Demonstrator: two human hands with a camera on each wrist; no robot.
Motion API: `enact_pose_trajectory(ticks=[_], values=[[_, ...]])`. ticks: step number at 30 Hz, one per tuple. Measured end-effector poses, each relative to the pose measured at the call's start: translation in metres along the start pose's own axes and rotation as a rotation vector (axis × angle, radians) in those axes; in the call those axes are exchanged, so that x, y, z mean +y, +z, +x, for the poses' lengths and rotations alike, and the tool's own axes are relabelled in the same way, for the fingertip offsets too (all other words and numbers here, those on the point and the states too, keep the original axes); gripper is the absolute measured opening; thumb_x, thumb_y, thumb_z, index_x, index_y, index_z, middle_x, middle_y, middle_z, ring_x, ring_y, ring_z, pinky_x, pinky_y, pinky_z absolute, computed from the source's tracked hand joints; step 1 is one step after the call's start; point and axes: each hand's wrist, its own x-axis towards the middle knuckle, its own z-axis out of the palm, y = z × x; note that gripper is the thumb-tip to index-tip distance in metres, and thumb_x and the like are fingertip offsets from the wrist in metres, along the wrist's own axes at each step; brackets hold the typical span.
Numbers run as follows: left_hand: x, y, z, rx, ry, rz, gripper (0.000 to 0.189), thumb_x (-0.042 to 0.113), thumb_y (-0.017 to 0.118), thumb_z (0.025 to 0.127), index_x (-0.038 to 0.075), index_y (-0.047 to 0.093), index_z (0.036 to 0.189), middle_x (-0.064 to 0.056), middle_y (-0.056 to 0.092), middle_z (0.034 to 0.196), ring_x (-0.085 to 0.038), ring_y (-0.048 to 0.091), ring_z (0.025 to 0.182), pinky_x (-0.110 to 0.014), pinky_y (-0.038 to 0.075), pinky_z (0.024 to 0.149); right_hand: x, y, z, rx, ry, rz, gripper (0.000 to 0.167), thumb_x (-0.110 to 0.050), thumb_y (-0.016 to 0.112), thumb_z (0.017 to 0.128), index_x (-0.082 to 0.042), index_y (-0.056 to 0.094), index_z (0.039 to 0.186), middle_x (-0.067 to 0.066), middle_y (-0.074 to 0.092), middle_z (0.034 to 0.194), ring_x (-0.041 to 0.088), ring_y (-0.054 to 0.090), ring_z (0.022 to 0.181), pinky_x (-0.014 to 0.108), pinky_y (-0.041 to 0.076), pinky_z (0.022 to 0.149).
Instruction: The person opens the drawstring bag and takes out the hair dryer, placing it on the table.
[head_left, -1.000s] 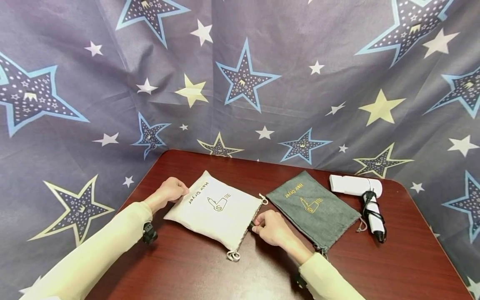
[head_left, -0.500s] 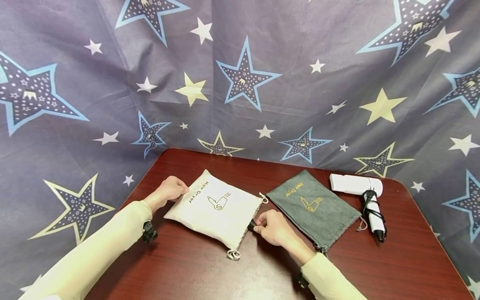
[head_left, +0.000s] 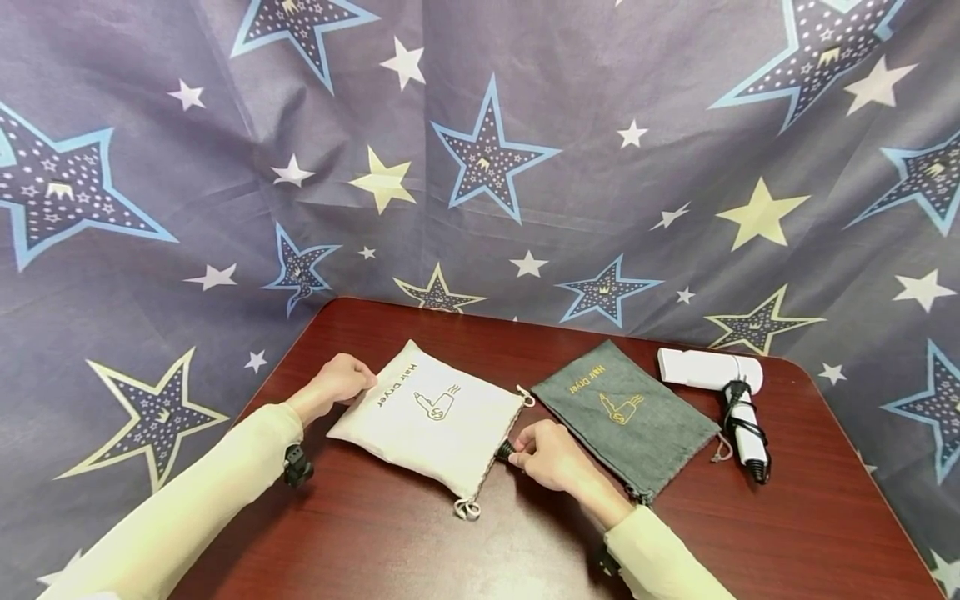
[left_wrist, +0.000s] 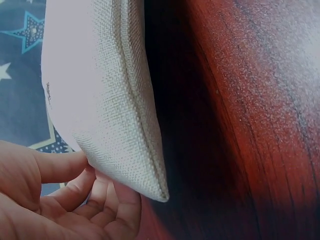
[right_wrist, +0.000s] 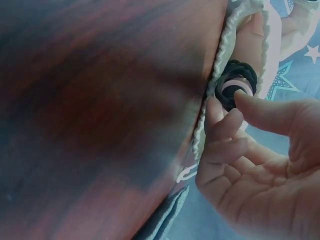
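Observation:
A cream drawstring bag printed "Hair Dryer" lies plump on the table, its mouth facing right. My left hand pinches the cloth at its closed left end between thumb and fingers; in the left wrist view, the bag's corner juts past the fingers. At the mouth, my right hand holds the black end of a hair dryer between thumb and fingers. The bag hides most of that dryer. In the right wrist view, black cord is coiled around its pale handle end.
A flat grey drawstring bag, also printed "Hair Dryer", lies right of my right hand. Beyond it, a white hair dryer with black cord around its handle rests near the table's back right. A star-patterned cloth hangs behind.
My right hand has shifted slightly right, and a little more of the dryer's black end shows at the bag's mouth. The left hand and the bag stay in place.

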Motion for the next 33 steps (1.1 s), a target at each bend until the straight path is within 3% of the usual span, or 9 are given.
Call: enact_pose_trajectory(ticks=[4, 8, 11, 18, 33], values=[[0.0016, -0.0008, -0.005, -0.01, -0.003, 0.0, 0.024, 0.009, 0.061, 0.1, -0.005, 0.075, 0.112, -0.017, 0.069, 0.117, -0.026, 0.063, 0.102, -0.039, 0.059, 0.082, -0.0005, 0.0007, -0.0004, -0.019, 0.008, 0.025, 0.012, -0.013, 0.082, 0.09, -0.007, 0.071, 0.089, -0.006, 0.066, 0.071, 0.009, 0.061, 0.066, 0.037, 0.053, 0.072], [0.0039, -0.0011, -0.0087, -0.023, 0.001, 0.006, 0.02, 0.011, 0.063, 0.1, -0.004, 0.074, 0.107, -0.01, 0.063, 0.096, -0.021, 0.059, 0.088, -0.036, 0.057, 0.075, -0.0012, 0.0018, 0.0008, -0.018, 0.018, 0.037, 0.014, -0.014, 0.083, 0.09, -0.005, 0.072, 0.094, -0.005, 0.067, 0.073, 0.009, 0.064, 0.068, 0.038, 0.054, 0.076], [0.0042, -0.0006, -0.0094, -0.018, 0.006, 0.012, 0.019, 0.012, 0.064, 0.1, -0.003, 0.075, 0.104, -0.006, 0.059, 0.091, -0.019, 0.055, 0.084, -0.034, 0.055, 0.073, -0.0026, 0.0019, 0.0018, -0.002, 0.024, 0.019, 0.013, -0.014, 0.083, 0.09, -0.007, 0.073, 0.092, -0.005, 0.068, 0.075, 0.011, 0.063, 0.072, 0.039, 0.054, 0.077], [0.0041, 0.0007, -0.0088, 0.01, 0.01, 0.032, 0.021, 0.006, 0.061, 0.097, -0.004, 0.076, 0.106, -0.016, 0.068, 0.113, -0.027, 0.061, 0.102, -0.037, 0.057, 0.08, -0.0035, 0.0025, 0.0025, 0.017, 0.026, -0.01, 0.013, -0.015, 0.083, 0.09, -0.007, 0.073, 0.091, -0.003, 0.069, 0.077, 0.013, 0.063, 0.077, 0.039, 0.054, 0.076], [0.0002, 0.0017, -0.0061, 0.026, 0.001, 0.054, 0.017, 0.007, 0.062, 0.099, -0.003, 0.075, 0.105, -0.017, 0.068, 0.113, -0.03, 0.059, 0.103, -0.037, 0.053, 0.081, -0.0044, 0.0031, -0.0029, 0.01, 0.008, -0.008, 0.011, -0.011, 0.081, 0.092, -0.004, 0.073, 0.092, -0.001, 0.07, 0.081, 0.015, 0.064, 0.078, 0.039, 0.055, 0.076]])
